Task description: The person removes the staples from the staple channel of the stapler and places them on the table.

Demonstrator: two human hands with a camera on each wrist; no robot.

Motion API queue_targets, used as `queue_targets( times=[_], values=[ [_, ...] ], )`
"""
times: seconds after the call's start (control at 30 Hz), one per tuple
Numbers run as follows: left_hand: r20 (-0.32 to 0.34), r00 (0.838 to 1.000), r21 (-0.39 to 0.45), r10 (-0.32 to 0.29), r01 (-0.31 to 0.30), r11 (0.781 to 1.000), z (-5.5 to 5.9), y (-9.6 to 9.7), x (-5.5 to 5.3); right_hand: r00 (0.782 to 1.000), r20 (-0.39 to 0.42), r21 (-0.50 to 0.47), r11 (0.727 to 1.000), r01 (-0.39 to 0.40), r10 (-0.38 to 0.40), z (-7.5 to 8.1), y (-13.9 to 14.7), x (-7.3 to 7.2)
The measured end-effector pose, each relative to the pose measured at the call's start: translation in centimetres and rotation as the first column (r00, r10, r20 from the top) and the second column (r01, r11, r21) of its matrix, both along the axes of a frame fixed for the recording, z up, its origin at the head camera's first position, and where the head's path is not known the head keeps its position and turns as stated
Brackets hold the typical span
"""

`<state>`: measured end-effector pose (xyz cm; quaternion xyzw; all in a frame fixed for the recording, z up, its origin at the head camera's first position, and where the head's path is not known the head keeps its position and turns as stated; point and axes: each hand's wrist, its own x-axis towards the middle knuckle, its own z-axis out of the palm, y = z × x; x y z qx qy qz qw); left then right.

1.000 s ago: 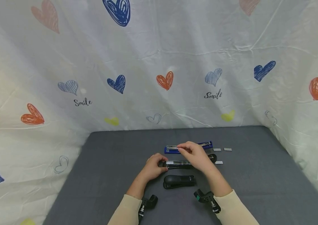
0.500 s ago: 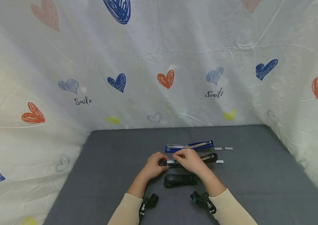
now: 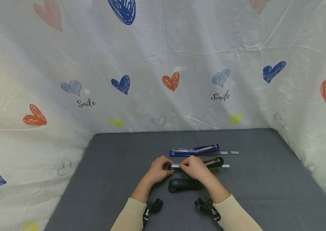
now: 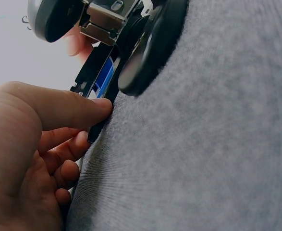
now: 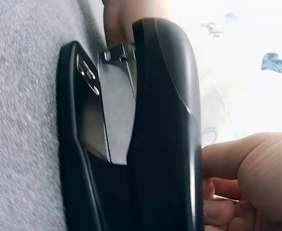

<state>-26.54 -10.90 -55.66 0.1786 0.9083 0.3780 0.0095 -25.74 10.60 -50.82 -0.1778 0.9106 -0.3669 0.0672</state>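
In the head view, an opened black stapler (image 3: 213, 163) lies across the middle of the grey table. My left hand (image 3: 157, 170) pinches its left end; the left wrist view shows thumb and finger on the black base (image 4: 107, 82). A pale staple strip (image 3: 175, 166) shows in the tray beside the fingertips of my right hand (image 3: 196, 167). These fingertips are bunched low over the tray; whether they pinch anything is hidden. Nearer me sits a second, closed black stapler (image 3: 184, 185), large in the right wrist view (image 5: 165, 130), in front of my right hand (image 5: 256, 178).
Behind the black staplers lies an opened blue stapler (image 3: 194, 150). Loose staple strips lie to the right: one strip (image 3: 225, 166) by the opened black stapler, two others, including a far strip (image 3: 234, 152), beside the blue one. A heart-printed curtain (image 3: 134, 109) hangs behind the table.
My right hand has come down and left from in front of the blue stapler to the opened black stapler's tray, uncovering the blue one. My left hand has kept its grip.
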Motion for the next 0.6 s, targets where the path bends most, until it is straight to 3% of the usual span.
queue_targets(
  times=[0.6],
  values=[
    [-0.01,1.0,0.011,-0.012,0.012,1.0,0.04,-0.01,0.04,0.993,0.012,-0.063,0.991,0.116,-0.116,-0.73,-0.82,0.1]
  ],
)
